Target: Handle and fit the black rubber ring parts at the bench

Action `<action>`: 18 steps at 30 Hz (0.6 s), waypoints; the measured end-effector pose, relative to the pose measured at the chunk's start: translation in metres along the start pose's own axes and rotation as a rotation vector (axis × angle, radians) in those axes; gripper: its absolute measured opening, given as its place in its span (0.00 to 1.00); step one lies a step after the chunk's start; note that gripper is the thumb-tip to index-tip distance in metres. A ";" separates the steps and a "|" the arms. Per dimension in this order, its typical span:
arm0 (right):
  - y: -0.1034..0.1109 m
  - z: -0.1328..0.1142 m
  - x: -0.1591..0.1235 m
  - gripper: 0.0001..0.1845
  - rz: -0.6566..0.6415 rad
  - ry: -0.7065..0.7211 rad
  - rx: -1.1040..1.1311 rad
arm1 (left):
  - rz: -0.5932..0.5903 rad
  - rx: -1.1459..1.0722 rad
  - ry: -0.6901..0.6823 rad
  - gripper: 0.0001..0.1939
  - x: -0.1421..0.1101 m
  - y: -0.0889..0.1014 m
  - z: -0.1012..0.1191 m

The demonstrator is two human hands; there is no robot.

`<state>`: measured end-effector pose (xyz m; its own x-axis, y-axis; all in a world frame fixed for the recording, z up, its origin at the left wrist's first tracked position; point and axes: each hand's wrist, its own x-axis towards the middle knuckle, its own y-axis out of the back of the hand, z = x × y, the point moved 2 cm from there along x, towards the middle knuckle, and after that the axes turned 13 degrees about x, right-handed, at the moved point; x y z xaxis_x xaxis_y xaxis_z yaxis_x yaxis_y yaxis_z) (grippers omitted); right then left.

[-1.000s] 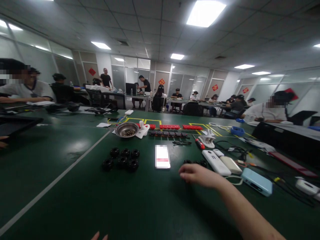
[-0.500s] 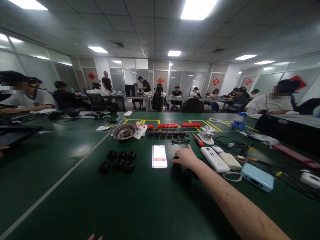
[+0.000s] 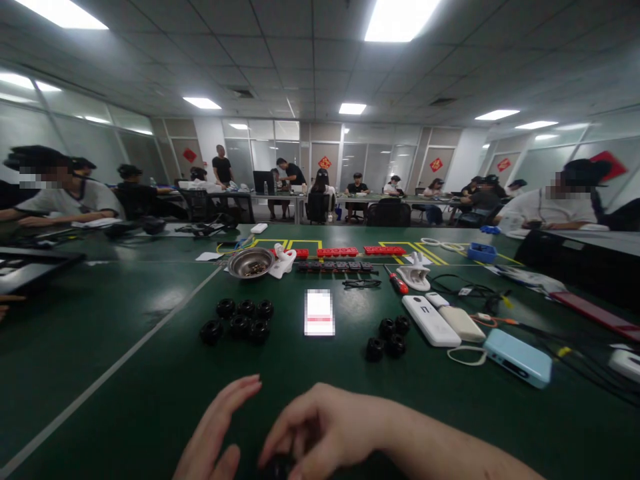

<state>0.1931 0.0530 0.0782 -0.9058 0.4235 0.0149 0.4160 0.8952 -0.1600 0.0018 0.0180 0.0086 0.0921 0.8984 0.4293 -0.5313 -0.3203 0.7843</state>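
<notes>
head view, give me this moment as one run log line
left hand: open, beside right | right hand: fingers round black part | things: six black parts left of lit phone, four more right of it

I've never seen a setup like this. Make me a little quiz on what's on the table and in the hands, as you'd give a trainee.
1. Multiple choice: what does the right hand hold?
A) a red screwdriver
B) a black rounded part
C) a metal bowl

2. True or false: the black group left of the lit phone has more pieces than the black group right of it.

3. Fill in the blank: seen from the person's side, the light-blue box lies to the ____ of the lit phone.

Key: 1. B; 2. true (six against four); 3. right
</notes>
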 end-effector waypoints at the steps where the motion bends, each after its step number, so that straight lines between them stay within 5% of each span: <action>1: 0.007 0.006 0.006 0.20 0.089 -0.025 0.225 | -0.010 -0.042 -0.032 0.28 0.015 0.000 0.011; 3: 0.026 0.022 0.015 0.19 0.433 -0.014 0.586 | 0.031 -0.055 -0.141 0.32 0.044 -0.005 0.031; 6: 0.049 0.046 0.023 0.22 0.692 0.017 0.678 | -0.007 0.104 -0.303 0.39 0.076 -0.025 0.052; 9: 0.064 0.064 0.024 0.27 0.772 -0.036 0.656 | -0.178 0.201 -0.267 0.23 0.091 -0.048 0.051; 11: 0.068 0.071 0.024 0.28 0.795 -0.033 0.571 | -0.245 0.159 -0.258 0.23 0.093 -0.057 0.044; 14: 0.068 0.070 0.024 0.26 0.812 0.133 0.224 | -0.295 0.046 -0.293 0.29 0.089 -0.063 0.031; 18: 0.060 0.062 0.024 0.20 0.823 0.200 -0.133 | -0.332 -0.128 -0.222 0.17 0.083 -0.066 0.028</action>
<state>0.1914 0.1079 0.0078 -0.2847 0.9510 0.1209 0.9521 0.2952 -0.0799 0.0682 0.1049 0.0047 0.4480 0.8553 0.2603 -0.5417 0.0281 0.8401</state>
